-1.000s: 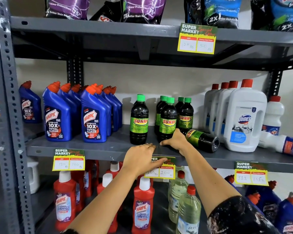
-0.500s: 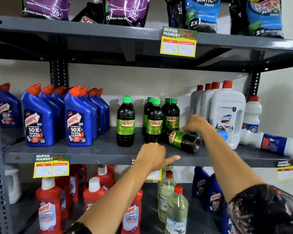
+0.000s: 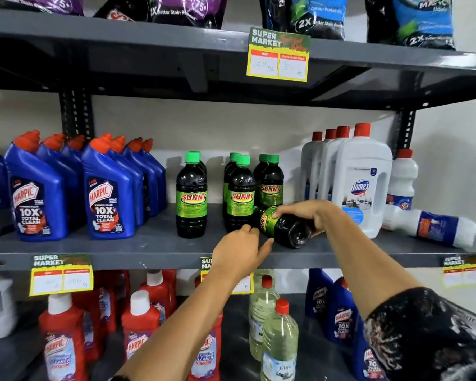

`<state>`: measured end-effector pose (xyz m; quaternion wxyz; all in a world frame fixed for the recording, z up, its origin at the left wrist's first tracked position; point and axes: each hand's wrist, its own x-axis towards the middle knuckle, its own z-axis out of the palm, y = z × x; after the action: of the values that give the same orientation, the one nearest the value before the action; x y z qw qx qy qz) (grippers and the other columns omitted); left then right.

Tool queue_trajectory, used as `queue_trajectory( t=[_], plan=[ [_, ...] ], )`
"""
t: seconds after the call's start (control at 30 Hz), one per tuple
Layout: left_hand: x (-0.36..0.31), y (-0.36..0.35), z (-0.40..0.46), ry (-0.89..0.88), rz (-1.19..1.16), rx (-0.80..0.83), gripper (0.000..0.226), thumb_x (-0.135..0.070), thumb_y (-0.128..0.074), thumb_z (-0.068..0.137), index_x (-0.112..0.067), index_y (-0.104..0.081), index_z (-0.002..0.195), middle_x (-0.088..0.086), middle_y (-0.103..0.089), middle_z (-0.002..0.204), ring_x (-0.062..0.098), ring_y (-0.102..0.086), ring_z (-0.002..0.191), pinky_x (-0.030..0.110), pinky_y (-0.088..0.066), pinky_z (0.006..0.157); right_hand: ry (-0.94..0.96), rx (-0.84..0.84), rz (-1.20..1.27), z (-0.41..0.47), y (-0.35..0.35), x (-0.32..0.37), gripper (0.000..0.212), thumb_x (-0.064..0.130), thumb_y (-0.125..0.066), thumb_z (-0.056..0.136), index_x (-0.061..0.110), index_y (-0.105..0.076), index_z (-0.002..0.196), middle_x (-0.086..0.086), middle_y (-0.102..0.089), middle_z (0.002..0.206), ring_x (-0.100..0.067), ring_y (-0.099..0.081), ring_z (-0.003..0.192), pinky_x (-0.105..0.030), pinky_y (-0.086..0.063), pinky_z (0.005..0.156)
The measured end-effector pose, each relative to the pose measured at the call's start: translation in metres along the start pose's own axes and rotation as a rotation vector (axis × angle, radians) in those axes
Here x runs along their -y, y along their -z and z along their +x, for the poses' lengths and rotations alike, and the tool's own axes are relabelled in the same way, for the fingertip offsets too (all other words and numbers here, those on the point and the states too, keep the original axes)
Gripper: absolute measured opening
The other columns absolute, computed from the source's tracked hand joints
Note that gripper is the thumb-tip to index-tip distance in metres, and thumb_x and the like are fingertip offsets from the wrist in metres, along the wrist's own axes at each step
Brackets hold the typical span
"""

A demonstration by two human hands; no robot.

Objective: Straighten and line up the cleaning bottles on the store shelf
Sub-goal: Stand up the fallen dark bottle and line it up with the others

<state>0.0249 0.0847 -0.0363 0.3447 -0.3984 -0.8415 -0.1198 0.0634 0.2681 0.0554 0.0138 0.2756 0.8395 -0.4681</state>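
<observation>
Fingers of the right hand (image 3: 308, 214) wrap the toppled Sunny bottle (image 3: 283, 228); left hand (image 3: 241, 250) hovers loosely open.

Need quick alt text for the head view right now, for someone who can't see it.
The right hand grips a fallen dark Sunny bottle lying on the middle shelf, while the left hand reaches toward its near end. Upright Sunny bottles stand behind; a white bottle lies toppled at right.

Open shelf (image 3: 154, 247) front between lone Sunny bottle (image 3: 191, 196) and Sunny cluster (image 3: 241, 196); blocked rightward by toppled bottle (image 3: 283, 229), Domex jug (image 3: 362, 182).
</observation>
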Motion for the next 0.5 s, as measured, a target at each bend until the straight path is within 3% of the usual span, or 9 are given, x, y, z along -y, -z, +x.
queue_trajectory(
  t=[0.1, 0.23, 0.4, 0.5],
  plan=[
    [-0.001, 0.001, 0.0, -0.005, 0.006, -0.011, 0.051, -0.051, -0.031, 0.097, -0.009, -0.06, 0.1, 0.007, -0.059, 0.094, 0.027, -0.062, 0.081, 0.032, -0.037, 0.056, 0.084, -0.038, 0.121, 0.0, -0.006, -0.007, 0.059, 0.039, -0.077, 0.073, 0.008, -0.056, 0.119, -0.017, -0.069, 0.109, -0.029, -0.069, 0.09, -0.036, -0.057, 0.079],
    [-0.002, 0.001, -0.001, -0.011, 0.023, -0.013, 0.051, -0.051, -0.029, 0.097, -0.01, -0.06, 0.099, 0.007, -0.059, 0.093, 0.027, -0.063, 0.079, 0.032, -0.038, 0.054, 0.288, -0.194, 0.196, -0.004, -0.017, -0.014, 0.043, 0.033, -0.077, 0.072, 0.004, -0.063, 0.102, -0.013, -0.071, 0.088, -0.026, -0.069, 0.077, -0.032, -0.054, 0.066],
    [-0.003, 0.002, -0.001, -0.011, 0.055, -0.01, 0.052, -0.05, -0.027, 0.097, -0.01, -0.06, 0.098, 0.007, -0.06, 0.092, 0.027, -0.063, 0.077, 0.032, -0.039, 0.052, 0.591, -0.481, 0.193, 0.009, -0.037, -0.028, 0.053, 0.041, -0.081, 0.066, 0.009, -0.057, 0.101, -0.013, -0.065, 0.102, -0.026, -0.065, 0.09, -0.033, -0.049, 0.069],
    [-0.004, 0.001, -0.002, -0.018, 0.073, -0.01, 0.052, -0.05, -0.026, 0.098, -0.01, -0.059, 0.098, 0.006, -0.059, 0.093, 0.026, -0.063, 0.077, 0.032, -0.039, 0.053, 0.64, -0.395, 0.395, 0.019, -0.039, -0.039, 0.056, 0.036, -0.082, 0.07, 0.015, -0.05, 0.111, -0.015, -0.063, 0.115, -0.022, -0.064, 0.099, -0.033, -0.053, 0.081]
  ],
)
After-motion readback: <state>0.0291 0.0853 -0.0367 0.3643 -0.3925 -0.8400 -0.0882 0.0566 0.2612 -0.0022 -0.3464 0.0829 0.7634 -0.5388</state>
